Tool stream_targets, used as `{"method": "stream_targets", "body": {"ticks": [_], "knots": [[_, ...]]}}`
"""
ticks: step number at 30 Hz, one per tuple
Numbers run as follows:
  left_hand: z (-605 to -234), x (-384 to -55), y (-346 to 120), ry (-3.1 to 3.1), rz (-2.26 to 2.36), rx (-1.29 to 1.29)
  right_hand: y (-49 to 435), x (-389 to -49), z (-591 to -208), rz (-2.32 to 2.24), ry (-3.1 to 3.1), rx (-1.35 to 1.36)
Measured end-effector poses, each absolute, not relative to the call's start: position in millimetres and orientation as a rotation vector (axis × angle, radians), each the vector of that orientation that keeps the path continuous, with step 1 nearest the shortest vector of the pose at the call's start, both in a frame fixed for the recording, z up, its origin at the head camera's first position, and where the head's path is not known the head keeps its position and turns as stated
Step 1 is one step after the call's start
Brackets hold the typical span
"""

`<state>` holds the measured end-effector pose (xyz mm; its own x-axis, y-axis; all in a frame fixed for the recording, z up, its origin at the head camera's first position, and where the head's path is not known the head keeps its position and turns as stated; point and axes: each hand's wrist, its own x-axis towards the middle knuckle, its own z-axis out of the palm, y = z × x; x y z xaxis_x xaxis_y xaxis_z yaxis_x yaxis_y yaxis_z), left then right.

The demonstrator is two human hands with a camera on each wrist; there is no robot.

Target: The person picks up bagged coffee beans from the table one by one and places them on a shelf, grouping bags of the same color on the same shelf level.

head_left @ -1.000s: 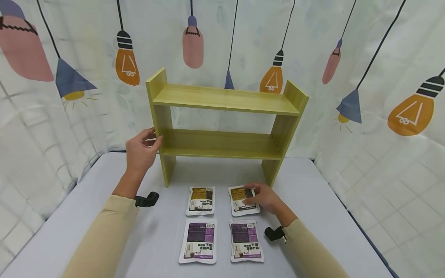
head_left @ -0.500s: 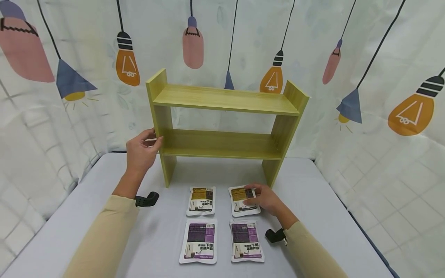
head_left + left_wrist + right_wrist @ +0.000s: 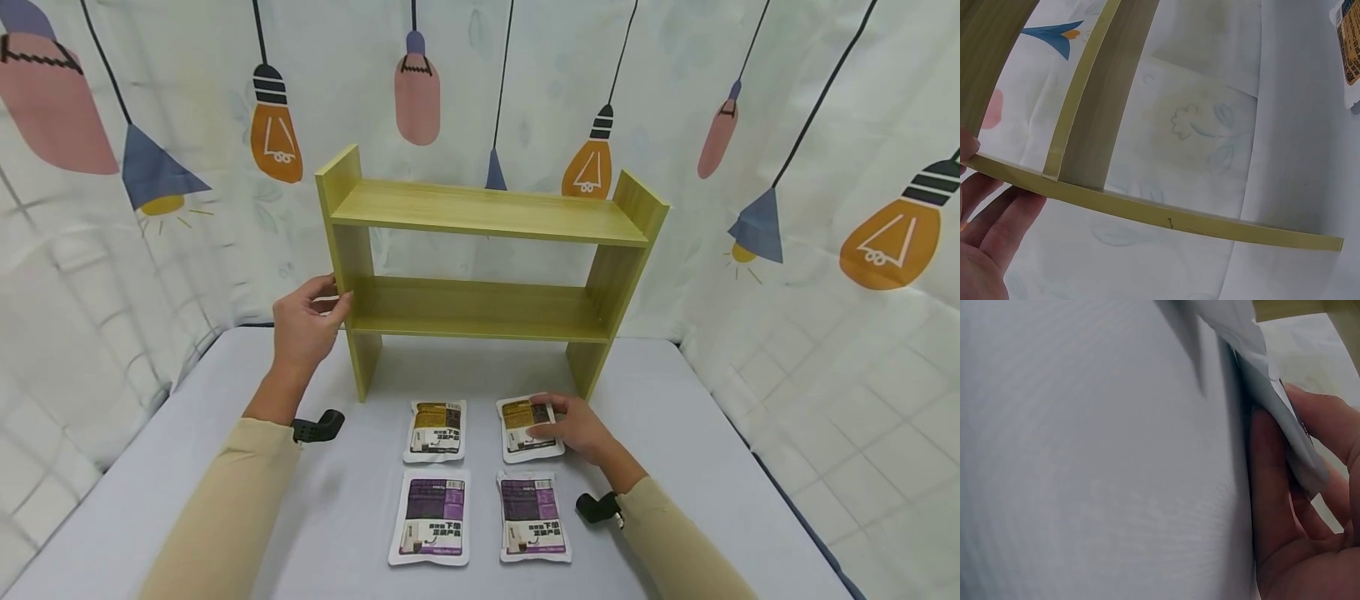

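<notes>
My left hand [image 3: 303,329] grips the left side panel of a yellow-green two-tier wooden shelf [image 3: 480,310], thumb at the front edge. In the left wrist view, its fingers [image 3: 1013,225] lie along the panel's outer face. At the shelf's right foot, my right hand [image 3: 581,429] pinches the right edge of a white pouch with a gold-brown label [image 3: 516,423]. The right wrist view shows fingers under that pouch [image 3: 1288,437] and the thumb over it, its near edge tilted up from the white cloth.
A second gold-brown pouch [image 3: 436,431] lies left of the held one. Nearer me lie two purple-labelled pouches, one left [image 3: 430,518] and one right [image 3: 533,518]. A lamp-print curtain [image 3: 480,100] hangs behind the white-covered table [image 3: 337,517].
The right hand and the pouch it pinches have shifted very slightly right. My left hand keeps its place on the shelf, and the other pouches lie as before.
</notes>
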<state>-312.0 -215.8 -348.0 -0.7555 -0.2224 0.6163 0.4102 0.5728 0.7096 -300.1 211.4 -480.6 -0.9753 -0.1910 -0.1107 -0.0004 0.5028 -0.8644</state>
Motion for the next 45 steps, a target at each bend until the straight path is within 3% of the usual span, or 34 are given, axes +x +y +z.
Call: {"method": "stream_targets", "body": {"ticks": [45], "knots": [[-347, -311, -216, -2.142, -1.183, -0.136, 216, -284, -459, -1.75, 2.295, -0.094]]}}
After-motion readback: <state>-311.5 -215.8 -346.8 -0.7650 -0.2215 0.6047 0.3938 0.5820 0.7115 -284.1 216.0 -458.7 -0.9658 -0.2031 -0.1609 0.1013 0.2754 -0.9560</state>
